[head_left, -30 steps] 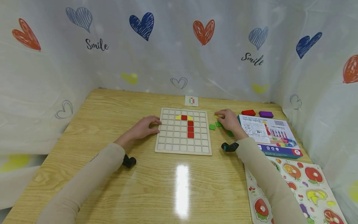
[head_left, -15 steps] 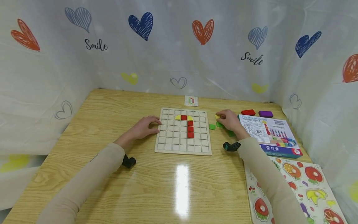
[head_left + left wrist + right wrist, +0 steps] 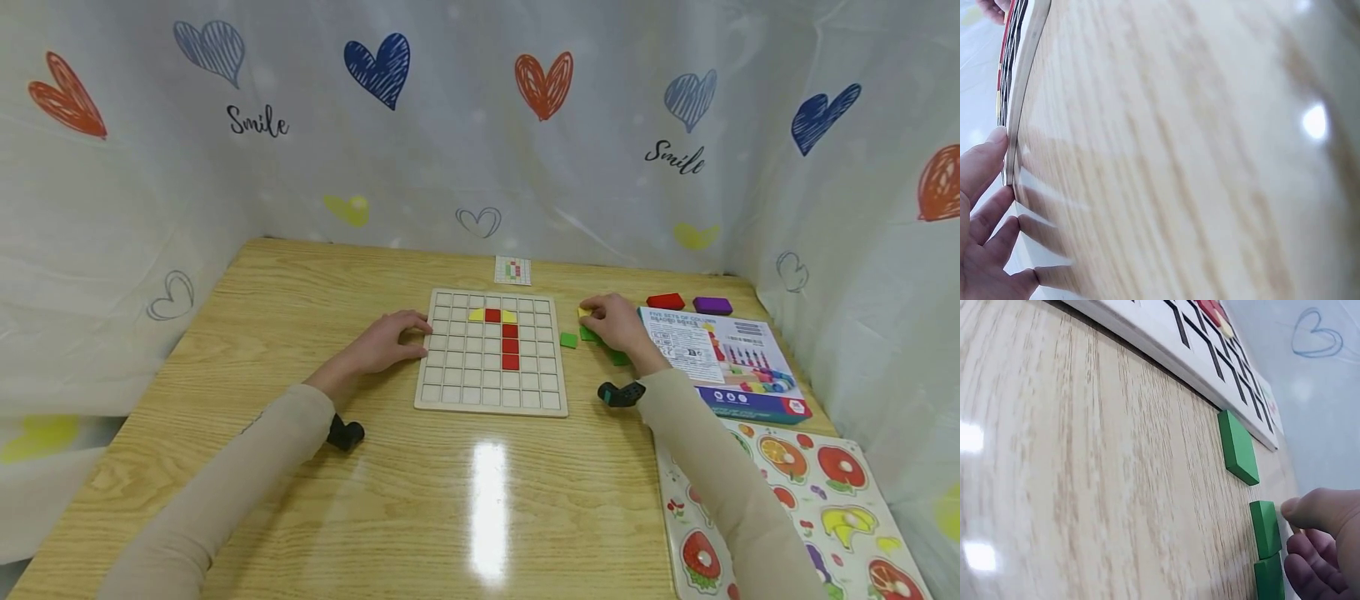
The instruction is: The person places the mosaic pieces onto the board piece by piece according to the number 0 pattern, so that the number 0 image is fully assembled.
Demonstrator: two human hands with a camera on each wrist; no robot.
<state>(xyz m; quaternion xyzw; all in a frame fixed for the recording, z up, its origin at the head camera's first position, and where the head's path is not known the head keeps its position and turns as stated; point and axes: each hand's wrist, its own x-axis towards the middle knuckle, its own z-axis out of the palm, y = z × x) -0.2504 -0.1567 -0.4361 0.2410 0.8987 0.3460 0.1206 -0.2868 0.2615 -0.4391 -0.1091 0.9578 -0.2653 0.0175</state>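
Note:
A wooden grid board [image 3: 480, 400] lies mid-table, with several red tiles [image 3: 511, 362] and two yellow corner pieces [image 3: 477, 315] set in its cells. My left hand [image 3: 386, 340] rests at the board's left edge; its fairly straight, spread thumb and fingers touch the rim in the left wrist view. Right of the board, my right hand [image 3: 617, 323] pinches a small yellow piece [image 3: 582, 312], mostly hidden by the fingertips. Green tiles lie beside and partly under that hand; one green tile [image 3: 1239, 448] sits apart, close to the board, and another green tile [image 3: 1265, 529] is near the thumb.
A small pattern card [image 3: 513, 271] lies behind the board. To the right are a printed box [image 3: 723, 358], a fruit puzzle board [image 3: 810, 500] under the right forearm, a red block [image 3: 665, 302] and a purple block [image 3: 712, 306]. A patterned curtain surrounds the table.
My right hand has shifted very slightly right and nearer, with the yellow piece and the green tile beside it moving a little too. The left hand has stayed on the board's edge.

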